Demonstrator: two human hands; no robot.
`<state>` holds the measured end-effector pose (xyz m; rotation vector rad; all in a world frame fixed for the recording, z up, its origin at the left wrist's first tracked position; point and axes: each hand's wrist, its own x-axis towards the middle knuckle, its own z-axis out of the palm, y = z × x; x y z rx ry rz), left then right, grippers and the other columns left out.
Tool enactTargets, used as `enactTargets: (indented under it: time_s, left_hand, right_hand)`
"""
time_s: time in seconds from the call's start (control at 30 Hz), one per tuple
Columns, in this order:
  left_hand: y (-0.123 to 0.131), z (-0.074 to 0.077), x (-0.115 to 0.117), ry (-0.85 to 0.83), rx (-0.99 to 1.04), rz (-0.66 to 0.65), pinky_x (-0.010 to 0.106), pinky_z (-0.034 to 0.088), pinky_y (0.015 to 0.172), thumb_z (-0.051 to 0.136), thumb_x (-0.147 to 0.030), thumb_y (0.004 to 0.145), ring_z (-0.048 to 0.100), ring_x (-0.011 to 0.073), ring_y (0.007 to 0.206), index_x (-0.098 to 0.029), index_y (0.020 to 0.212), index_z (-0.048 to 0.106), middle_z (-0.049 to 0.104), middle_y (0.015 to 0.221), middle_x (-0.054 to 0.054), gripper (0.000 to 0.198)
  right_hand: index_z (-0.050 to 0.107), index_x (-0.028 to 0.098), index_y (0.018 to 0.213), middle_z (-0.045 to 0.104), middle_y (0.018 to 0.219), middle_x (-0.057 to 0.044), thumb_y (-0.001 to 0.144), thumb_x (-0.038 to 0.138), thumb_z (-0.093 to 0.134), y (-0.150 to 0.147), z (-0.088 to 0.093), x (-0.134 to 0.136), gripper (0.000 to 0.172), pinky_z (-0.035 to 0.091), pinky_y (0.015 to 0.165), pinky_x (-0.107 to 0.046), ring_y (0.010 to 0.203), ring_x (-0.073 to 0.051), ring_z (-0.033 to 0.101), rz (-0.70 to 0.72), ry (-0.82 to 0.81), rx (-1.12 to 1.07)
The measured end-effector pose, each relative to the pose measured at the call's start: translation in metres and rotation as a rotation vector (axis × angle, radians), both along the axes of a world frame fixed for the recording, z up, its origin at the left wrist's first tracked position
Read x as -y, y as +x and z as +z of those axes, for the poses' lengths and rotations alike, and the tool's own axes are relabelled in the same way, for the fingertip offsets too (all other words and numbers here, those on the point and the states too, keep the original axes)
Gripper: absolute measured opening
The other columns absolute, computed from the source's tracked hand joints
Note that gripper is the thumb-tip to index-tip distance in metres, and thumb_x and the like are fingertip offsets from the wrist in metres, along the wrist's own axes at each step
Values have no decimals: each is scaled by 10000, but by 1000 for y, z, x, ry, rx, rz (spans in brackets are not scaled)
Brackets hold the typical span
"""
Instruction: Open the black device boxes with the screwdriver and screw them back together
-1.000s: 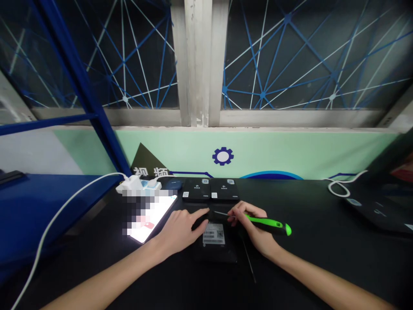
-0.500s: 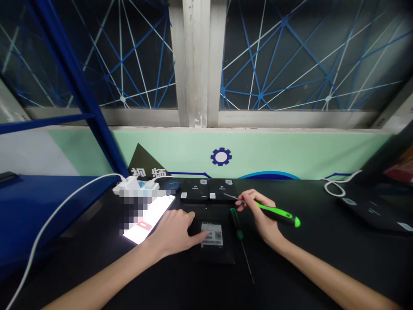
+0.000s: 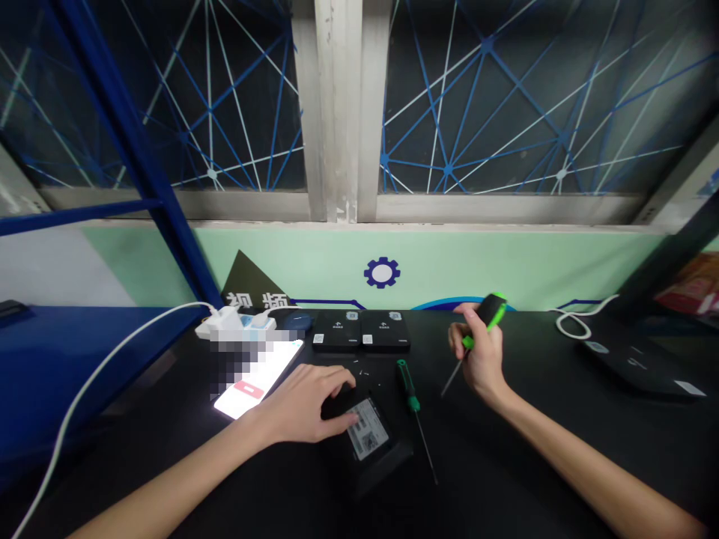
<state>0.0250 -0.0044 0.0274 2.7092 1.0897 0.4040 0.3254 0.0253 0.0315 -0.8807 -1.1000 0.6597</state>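
My left hand (image 3: 306,404) is on a flat black box (image 3: 385,468) that lies at an angle on the table. Its thumb rests on the white label (image 3: 368,428), and the other fingers curl at the far left edge. My right hand (image 3: 481,355) is wrapped round the green and black handle of a screwdriver (image 3: 494,308), whose thin shaft slants down to the left above the table. Between the hands lies a second screwdriver (image 3: 409,385) with a dark green handle, its tip towards me. Several tiny pieces (image 3: 362,372), perhaps screws, lie beyond the labelled box.
Two black boxes (image 3: 337,331) stand side by side at the back. On the left are a lit phone (image 3: 261,382), a power strip (image 3: 239,323) with a white cable, and a dark blue mouse (image 3: 296,320). Another black device (image 3: 640,367) lies far right near a white cable (image 3: 573,326).
The labelled box has turned clockwise under my left hand. My right hand has moved right and changed its hold, so the screwdriver's handle now points up and its tip down.
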Motion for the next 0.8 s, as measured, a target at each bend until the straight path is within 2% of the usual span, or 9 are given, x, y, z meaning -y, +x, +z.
enactTargets:
  time_s: [0.07,0.2,0.37,0.43,0.53,0.67,0.8]
  left_hand:
    - [1,-2,-1,16,30,-25,284,421,641,587,-478,925,604,162,705,-255,1137,612,651,897,-7,308]
    - [5,-6,-1,166,117,7,314,480,718,523,-389,985,633,207,893,-220,1147,607,656,1020,44,249]
    - [9,-6,5,202,104,-76,377,507,811,536,-411,967,622,235,940,-196,1162,616,646,1067,75,301]
    - [9,-7,6,187,81,-113,410,498,883,552,-418,959,612,255,1006,-195,1214,604,642,1128,86,343]
    - [10,-8,7,149,54,-135,422,487,933,540,-399,974,602,261,1059,-203,1264,586,633,1187,91,353]
    - [10,-9,7,151,50,-127,420,486,941,505,-386,993,605,259,1063,-213,1277,584,631,1194,94,342]
    - [10,-9,7,163,28,-135,424,491,933,496,-381,993,604,267,1064,-202,1281,581,632,1178,99,350]
  right_hand:
    - [541,224,911,375,406,99,952,495,541,1,-3,-2,274,267,398,-241,359,-105,340,32,-118,77]
    - [520,219,856,539,559,53,877,499,635,3,-11,-9,303,273,350,-219,373,-90,400,78,-290,245]
    - [534,221,829,529,505,70,868,468,614,6,-20,-15,263,389,386,-255,338,-136,512,112,-441,503]
    - [565,221,932,553,490,70,864,429,611,6,-21,-15,224,430,449,-275,381,-175,577,80,-464,632]
    - [570,228,1056,615,550,46,852,371,604,6,-24,-15,252,438,537,-295,484,-205,624,-32,-447,851]
    - [596,226,973,669,700,-3,832,303,581,3,-29,-13,161,409,607,-297,617,-214,638,-94,-419,1048]
    - [617,219,912,677,745,-22,811,278,583,-2,-31,-11,121,391,635,-294,674,-218,639,-114,-434,1129]
